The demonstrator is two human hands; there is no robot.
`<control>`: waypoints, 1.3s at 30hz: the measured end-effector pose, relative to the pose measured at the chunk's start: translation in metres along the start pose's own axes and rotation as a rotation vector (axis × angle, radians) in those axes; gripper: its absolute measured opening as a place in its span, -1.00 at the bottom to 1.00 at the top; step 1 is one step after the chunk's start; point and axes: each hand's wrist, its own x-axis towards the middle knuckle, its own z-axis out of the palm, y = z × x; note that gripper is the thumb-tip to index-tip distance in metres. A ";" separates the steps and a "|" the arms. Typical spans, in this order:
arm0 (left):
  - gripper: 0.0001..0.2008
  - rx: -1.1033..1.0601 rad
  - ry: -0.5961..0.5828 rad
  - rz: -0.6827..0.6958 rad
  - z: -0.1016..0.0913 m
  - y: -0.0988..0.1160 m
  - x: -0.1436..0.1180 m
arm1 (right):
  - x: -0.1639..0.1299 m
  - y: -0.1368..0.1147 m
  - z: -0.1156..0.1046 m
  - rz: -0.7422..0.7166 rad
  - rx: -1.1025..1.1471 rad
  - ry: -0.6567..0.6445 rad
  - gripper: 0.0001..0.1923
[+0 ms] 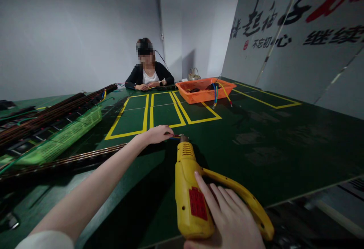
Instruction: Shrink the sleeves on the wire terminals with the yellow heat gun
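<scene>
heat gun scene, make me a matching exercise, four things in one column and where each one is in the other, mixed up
Things:
1. yellow heat gun
2. orange basket
3. green mesh tray
4. left hand

Places:
A. far end of the table, near the seated person
B. at the gun's nozzle, pinching a wire
C. in the right hand, near edge of the table
D. left side of the table, among long dark rods

Pairs: 1-C, 2-A, 3-D, 4-B
</scene>
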 end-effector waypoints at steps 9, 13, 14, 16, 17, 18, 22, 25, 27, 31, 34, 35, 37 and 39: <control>-0.72 -0.097 -0.280 -0.016 0.002 0.000 0.016 | 0.000 -0.001 -0.002 -0.001 -0.027 0.002 0.20; -0.72 -0.151 -0.135 0.044 0.009 -0.004 0.011 | -0.002 -0.002 0.000 -0.018 -0.041 -0.003 0.20; -0.72 -0.183 -0.093 0.043 0.010 -0.004 0.009 | -0.002 -0.002 0.000 -0.020 -0.044 -0.007 0.19; -0.72 -0.260 -0.024 0.016 0.015 -0.005 0.004 | -0.002 -0.002 0.000 -0.021 -0.044 -0.013 0.19; -0.72 -0.299 0.008 0.002 0.017 -0.005 0.002 | -0.002 -0.002 0.000 -0.024 -0.041 -0.018 0.19; -0.72 -0.337 0.041 -0.007 0.019 -0.005 0.000 | -0.001 -0.002 -0.001 -0.024 -0.035 -0.019 0.21; -0.71 -0.540 0.190 -0.021 0.025 -0.004 -0.006 | 0.000 -0.001 -0.003 -0.010 -0.001 0.001 0.26; -0.63 -0.747 0.256 -0.052 0.026 -0.003 -0.010 | 0.000 -0.001 -0.003 0.001 0.015 0.014 0.24; -0.59 -0.825 0.278 -0.060 0.025 -0.001 -0.012 | -0.001 -0.001 -0.003 0.005 0.017 0.014 0.23; -0.58 -0.744 0.276 -0.039 0.025 0.003 -0.012 | -0.001 -0.001 -0.002 -0.009 0.008 0.011 0.20; -0.56 -0.629 0.235 -0.056 0.023 0.007 -0.011 | 0.000 -0.003 -0.001 -0.007 -0.014 0.023 0.22; -0.55 -0.617 0.222 -0.070 0.023 0.008 -0.011 | 0.001 -0.005 0.000 -0.005 -0.017 0.030 0.22; -0.51 -0.646 0.206 -0.110 0.022 0.009 -0.011 | 0.002 -0.009 0.001 -0.007 -0.019 0.040 0.19; -0.47 -0.718 0.214 -0.144 0.023 0.008 -0.011 | 0.004 -0.014 0.001 -0.015 -0.020 0.047 0.12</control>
